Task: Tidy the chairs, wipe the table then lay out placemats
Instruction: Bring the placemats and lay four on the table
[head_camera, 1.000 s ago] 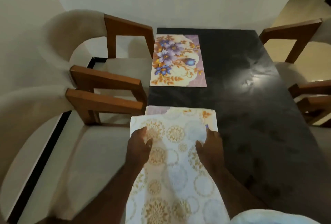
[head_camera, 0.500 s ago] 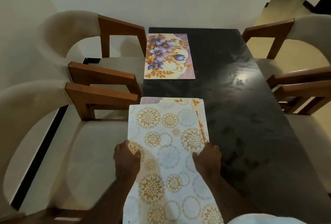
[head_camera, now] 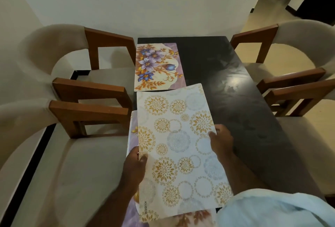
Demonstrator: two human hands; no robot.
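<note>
Black counter [head_camera: 235, 109]: floral placemat [head_camera: 157, 67] laid flat. My left hand [head_camera: 135, 165] and right hand [head_camera: 222, 141] pinch the medallion placemat [head_camera: 177, 145], marked KUBER.

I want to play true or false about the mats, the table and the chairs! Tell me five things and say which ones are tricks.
1. The left hand and the right hand both hold the circle-patterned placemat. True.
2. The flowered placemat lying on the table has red roses. False: its flowers are purple and blue, with orange leaves.
3. The table is dark. True.
4. No chairs stand by the table. False: chairs with wooden arms stand on both sides.
5. A purple-edged mat peeks out from under the held placemat. True.
</note>
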